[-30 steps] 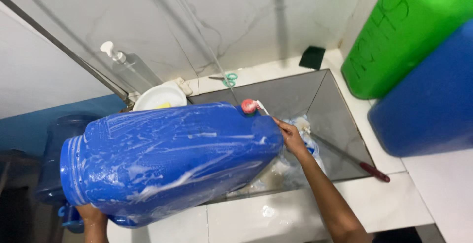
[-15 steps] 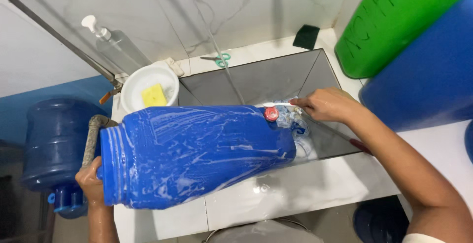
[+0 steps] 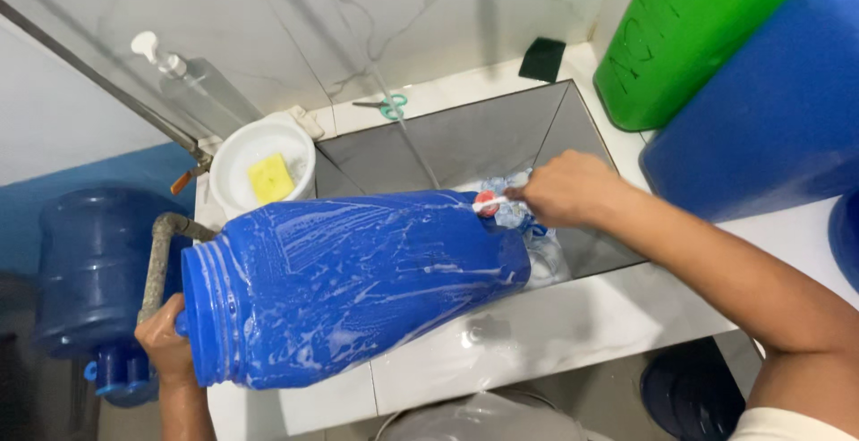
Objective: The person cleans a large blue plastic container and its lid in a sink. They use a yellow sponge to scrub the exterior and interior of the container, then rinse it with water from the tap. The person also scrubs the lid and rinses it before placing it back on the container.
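The blue water jug (image 3: 358, 284) lies on its side across the front edge of the white tiled surface (image 3: 573, 329), its base toward the left and its neck reaching out over the grey sink (image 3: 483, 141) sunk into that surface. Soapy streaks cover nearly the whole flank of the jug, so the lathering of the body looks largely done; no rinsing shows, and the foam sits unbroken, so by my judgement the washing-off is what remains. At the neck sits a red cap (image 3: 485, 202), and a white toothbrush (image 3: 499, 199) lies across it. The right hand (image 3: 564, 189) comes in from the right edge with the forearm stretched across the sink, knuckles up, its grip closed narrow on the toothbrush handle. The left hand (image 3: 165, 343) is low at the front left corner, fingers wrapped round the rim of the jug's base, its grip holding the jug steady. In the sink under the neck lie clear plastic bits, too jumbled to tell apart. At the back left edge stands a white bowl (image 3: 255, 168) with a yellow sponge (image 3: 271, 178) in it, a pump bottle (image 3: 201, 88) behind it, and green-handled scissors (image 3: 383, 106) along the back edge. A green container (image 3: 689, 38) and a blue container (image 3: 769, 110) stand at the right; another blue jug (image 3: 94, 267) sits beyond the left edge.
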